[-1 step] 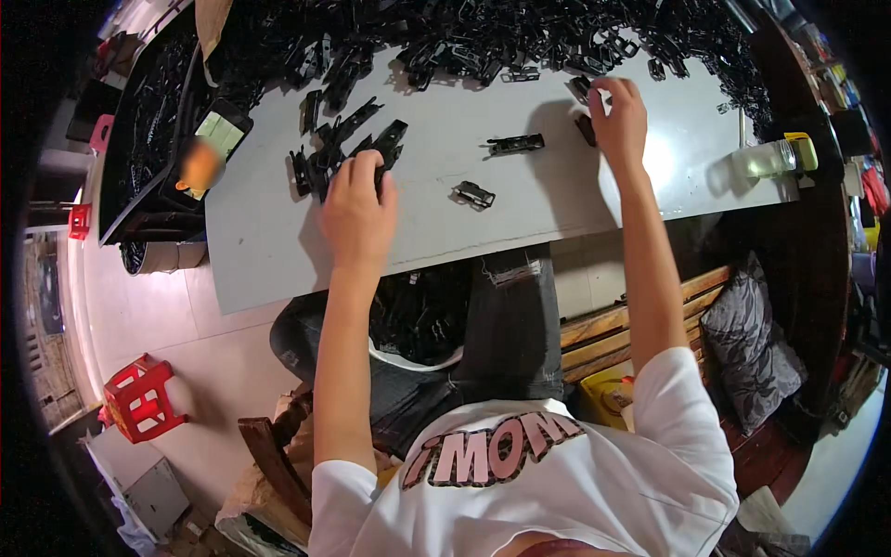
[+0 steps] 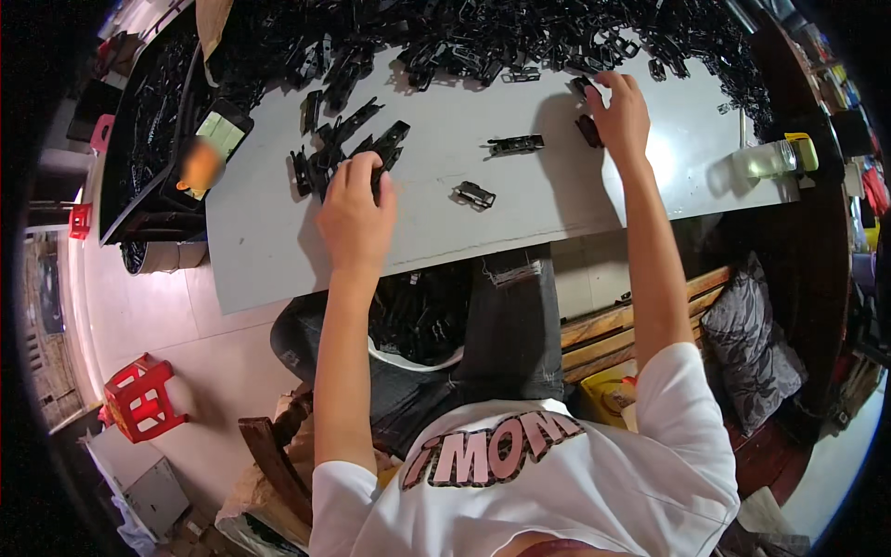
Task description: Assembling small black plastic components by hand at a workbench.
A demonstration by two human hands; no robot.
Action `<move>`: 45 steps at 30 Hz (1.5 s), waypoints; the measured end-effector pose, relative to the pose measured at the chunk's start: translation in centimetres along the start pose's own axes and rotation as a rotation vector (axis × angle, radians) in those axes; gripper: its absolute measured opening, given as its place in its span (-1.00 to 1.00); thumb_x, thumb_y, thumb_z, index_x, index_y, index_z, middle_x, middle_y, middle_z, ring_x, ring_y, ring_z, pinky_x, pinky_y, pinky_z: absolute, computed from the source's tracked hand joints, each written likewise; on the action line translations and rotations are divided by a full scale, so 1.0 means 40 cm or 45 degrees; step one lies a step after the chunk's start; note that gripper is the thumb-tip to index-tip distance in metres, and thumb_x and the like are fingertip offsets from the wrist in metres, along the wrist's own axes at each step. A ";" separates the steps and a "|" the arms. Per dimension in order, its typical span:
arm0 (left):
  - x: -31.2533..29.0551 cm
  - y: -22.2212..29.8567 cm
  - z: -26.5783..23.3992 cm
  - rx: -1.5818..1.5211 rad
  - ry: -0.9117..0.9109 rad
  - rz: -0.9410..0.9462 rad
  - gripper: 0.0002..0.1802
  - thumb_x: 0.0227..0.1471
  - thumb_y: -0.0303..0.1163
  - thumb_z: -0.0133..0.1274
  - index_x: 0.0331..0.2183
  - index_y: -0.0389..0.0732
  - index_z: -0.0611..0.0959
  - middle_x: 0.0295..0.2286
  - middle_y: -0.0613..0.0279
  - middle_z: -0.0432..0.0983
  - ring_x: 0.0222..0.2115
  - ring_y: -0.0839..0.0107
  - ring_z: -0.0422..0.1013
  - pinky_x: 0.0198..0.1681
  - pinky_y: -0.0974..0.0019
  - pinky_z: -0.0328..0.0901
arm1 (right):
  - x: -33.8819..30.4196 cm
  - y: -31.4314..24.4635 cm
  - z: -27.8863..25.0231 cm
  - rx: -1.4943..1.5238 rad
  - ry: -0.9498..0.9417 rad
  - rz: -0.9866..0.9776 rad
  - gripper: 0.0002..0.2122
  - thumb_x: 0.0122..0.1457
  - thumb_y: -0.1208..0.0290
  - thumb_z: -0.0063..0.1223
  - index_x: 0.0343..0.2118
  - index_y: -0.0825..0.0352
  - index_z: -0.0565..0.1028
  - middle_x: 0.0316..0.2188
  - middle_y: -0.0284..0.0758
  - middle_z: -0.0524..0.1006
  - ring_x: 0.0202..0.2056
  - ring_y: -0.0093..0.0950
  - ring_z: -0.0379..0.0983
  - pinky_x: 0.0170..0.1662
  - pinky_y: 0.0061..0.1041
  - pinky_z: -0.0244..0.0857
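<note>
My left hand point(image 2: 355, 215) curls over a loose cluster of black clip-like parts point(image 2: 355, 121) on the left of the table. A black piece shows between its thumb and forefinger, its far end hidden under the fingers. Farther right and away, my right hand point(image 2: 624, 125) has thumb and forefinger closed at a small black clip-like part point(image 2: 581, 86); the fingers partly cover it. Beside that wrist lies another black part point(image 2: 587, 130). Between the hands, a long black part point(image 2: 516, 145) and a shorter one point(image 2: 474, 194) rest on the grey-white tabletop point(image 2: 436, 218).
A large heap of black parts point(image 2: 464, 37) spans the table's far side. A phone point(image 2: 227, 125) leans at the left. A clear jar with a yellow lid point(image 2: 768, 160) lies near the right edge. A white tub point(image 2: 418, 364) of black parts sits below the table edge between my legs.
My right hand has shifted very slightly right, and the black part beside its wrist shows more. My left hand has moved barely at all over the cluster.
</note>
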State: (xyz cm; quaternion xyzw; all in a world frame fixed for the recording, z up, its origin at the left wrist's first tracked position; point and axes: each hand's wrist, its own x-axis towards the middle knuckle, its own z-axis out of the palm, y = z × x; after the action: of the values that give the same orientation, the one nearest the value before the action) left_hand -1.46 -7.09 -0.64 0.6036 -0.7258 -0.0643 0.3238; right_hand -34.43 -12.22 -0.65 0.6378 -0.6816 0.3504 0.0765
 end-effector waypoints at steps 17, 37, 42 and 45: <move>-0.087 -0.002 -0.053 -1.324 -0.354 -0.499 -0.77 -0.01 -0.61 0.06 -0.22 -0.33 0.53 -0.37 0.32 0.45 -0.39 0.62 0.38 -0.31 0.54 0.29 | -0.260 -0.238 -0.107 0.355 -0.443 0.114 -0.78 -0.11 0.59 0.15 -0.32 0.38 0.48 -0.40 -0.28 0.46 -0.43 -0.44 0.44 -0.36 -0.54 0.33; -0.091 -0.005 -0.059 -1.256 -0.664 -0.496 -0.72 0.02 -0.63 0.03 -0.15 -0.36 0.52 -0.33 0.25 0.50 -0.39 0.58 0.44 -0.29 0.52 0.36 | -0.230 -0.379 -0.044 0.615 -0.676 -0.192 -0.75 -0.14 0.58 0.12 -0.31 0.38 0.47 -0.38 -0.23 0.43 -0.38 -0.23 0.41 -0.33 -0.36 0.33; -0.098 -0.010 -0.051 -1.267 -0.613 -0.450 -0.69 0.01 -0.67 0.01 -0.13 -0.37 0.53 -0.33 0.23 0.51 -0.37 0.59 0.43 -0.27 0.51 0.36 | -0.226 -0.395 -0.044 0.591 -0.748 -0.347 -0.74 -0.14 0.60 0.11 -0.30 0.38 0.47 -0.37 -0.22 0.42 -0.36 -0.22 0.41 -0.31 -0.36 0.33; -0.106 -0.003 -0.039 -1.194 -0.549 -0.422 -0.67 0.01 -0.68 0.01 -0.12 -0.37 0.53 -0.33 0.21 0.52 -0.37 0.59 0.43 -0.27 0.51 0.36 | -0.229 -0.403 -0.049 0.560 -0.719 -0.436 -0.72 -0.15 0.59 0.14 -0.28 0.38 0.47 -0.36 -0.22 0.42 -0.36 -0.23 0.41 -0.30 -0.37 0.33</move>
State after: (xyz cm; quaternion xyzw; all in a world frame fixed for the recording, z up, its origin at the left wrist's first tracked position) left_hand -0.26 -2.74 -1.14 0.4738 -0.5643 -0.5538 0.3877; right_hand -18.60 -2.66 1.87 0.8145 -0.4684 0.2811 -0.1951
